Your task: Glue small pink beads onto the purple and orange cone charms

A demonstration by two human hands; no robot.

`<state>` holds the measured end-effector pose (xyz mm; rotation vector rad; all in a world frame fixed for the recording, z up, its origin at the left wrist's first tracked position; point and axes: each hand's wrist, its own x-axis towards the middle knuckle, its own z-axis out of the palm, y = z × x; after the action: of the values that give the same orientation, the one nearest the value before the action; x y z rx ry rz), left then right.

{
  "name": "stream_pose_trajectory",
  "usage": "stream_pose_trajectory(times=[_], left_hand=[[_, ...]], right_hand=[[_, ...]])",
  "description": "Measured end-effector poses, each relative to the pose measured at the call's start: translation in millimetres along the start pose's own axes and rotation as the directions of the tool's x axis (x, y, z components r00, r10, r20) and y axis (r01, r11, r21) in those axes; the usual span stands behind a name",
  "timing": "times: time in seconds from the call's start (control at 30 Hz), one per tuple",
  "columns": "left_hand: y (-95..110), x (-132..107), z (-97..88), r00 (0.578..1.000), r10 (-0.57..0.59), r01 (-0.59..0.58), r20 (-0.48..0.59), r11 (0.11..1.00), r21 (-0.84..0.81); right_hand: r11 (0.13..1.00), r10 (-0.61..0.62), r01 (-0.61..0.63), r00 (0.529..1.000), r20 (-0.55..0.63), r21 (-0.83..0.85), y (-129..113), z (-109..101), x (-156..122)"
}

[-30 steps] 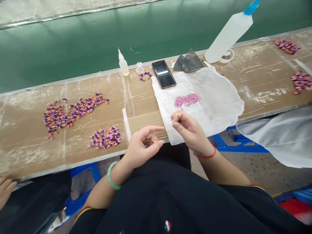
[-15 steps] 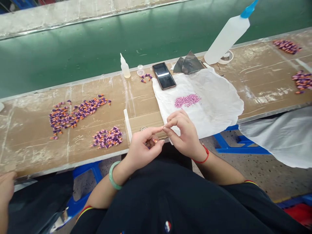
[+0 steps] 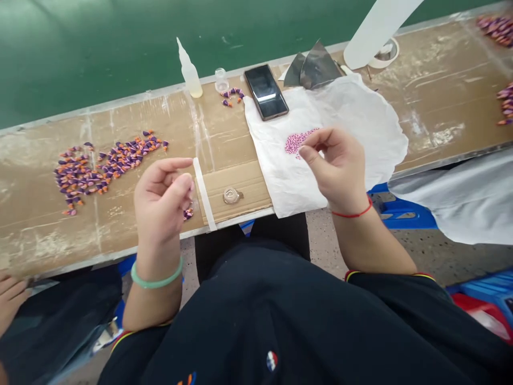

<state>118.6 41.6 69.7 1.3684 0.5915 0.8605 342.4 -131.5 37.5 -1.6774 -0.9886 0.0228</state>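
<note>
My left hand (image 3: 162, 200) is over the cardboard-covered bench, its fingers curled and the index finger stretched past the thumb. Whatever lies within the curled fingers is hidden. Behind it, a few pink-and-purple pieces (image 3: 188, 214) show from a pile mostly covered by the hand. My right hand (image 3: 336, 166) hovers at the heap of tiny pink bits (image 3: 295, 143) on a white cloth (image 3: 276, 187), thumb and index finger close together in a pinch. Anything between those fingertips is too small to make out. Between the hands, a small clear round dish (image 3: 231, 195) sits on a cardboard piece (image 3: 252, 184).
Purple-and-orange pieces (image 3: 128, 158) lie spread on the left. A white strip (image 3: 204, 195) borders the cardboard. Behind stand a dropper bottle (image 3: 190, 75), a phone (image 3: 266, 92), dark sheets (image 3: 319, 67), a tape roll (image 3: 387, 56) and a large white bottle (image 3: 377, 32). Another person's hand (image 3: 12, 297) is at far left.
My hands have come apart: the left moved left over the pink-and-purple pile, the right moved up and right to the pink bits. The round dish is uncovered. The view has shifted.
</note>
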Motion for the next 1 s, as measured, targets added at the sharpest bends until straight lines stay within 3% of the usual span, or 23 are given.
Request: stream_pose_trajectory(times=[0.1,0.27,0.43,0.67,0.8,1.0], left_hand=[[-5.5,-4.8,-7.2,0.999,-0.025,0.024,-0.025,0.999,-0.024],[-12.4,-11.1,-1.5,0.999,-0.041,0.04,-0.019,0.998,-0.055],[1.9,-18.7,1.4,0.997,0.053,-0.06,-0.059,0.993,-0.106],[14.5,-50.0,-10.4,0.988,0.138,-0.141,-0.063,0.989,-0.039],[-1.0,-62.2,-25.2,0.979,0.185,-0.176,-0.087,0.979,0.105],[-50.0,-65.3,-62.0,0.938,0.294,-0.176,-0.186,0.862,0.476]], right_hand=[[0.999,0.031,-0.032,0.999,-0.016,-0.028,7.1,-10.2,-8.9],[0.998,0.049,-0.048,0.998,0.025,-0.033,12.8,-13.8,-17.5],[0.986,0.038,-0.015,0.99,0.137,-0.164,18.5,-28.8,-11.1],[0.964,0.099,-0.075,0.992,0.084,-0.254,25.6,-54.6,-24.4],[0.948,0.161,-0.124,0.982,0.103,-0.294,34.9,-58.2,-36.1],[0.931,0.173,-0.133,0.981,0.089,-0.34,47.0,-64.8,-49.9]])
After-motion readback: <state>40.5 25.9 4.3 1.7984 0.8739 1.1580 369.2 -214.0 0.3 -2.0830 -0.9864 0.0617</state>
